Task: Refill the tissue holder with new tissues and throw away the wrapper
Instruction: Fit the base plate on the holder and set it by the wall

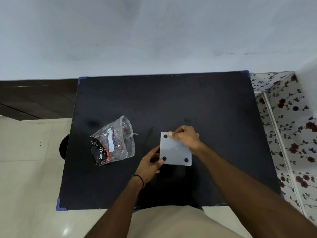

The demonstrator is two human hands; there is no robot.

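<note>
A black counter (pixel 171 100) stands against a pale wall, tiled floor to its left. Near the counter's middle, toward its near edge, the white square tissue holder (pixel 175 150) shows three black dots; the left hand (pixel 149 164) has its fingers closed on its left edge, the right hand (pixel 186 136) pinches its far edge. The clear wrapper (pixel 113 143) lies crumpled apart, toward the left edge.

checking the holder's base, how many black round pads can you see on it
3 on the tissue holder: one at the far left corner, one at the near left corner, one at the near right corner. The right hand covers the far right corner, so a fourth may be hidden.
</note>
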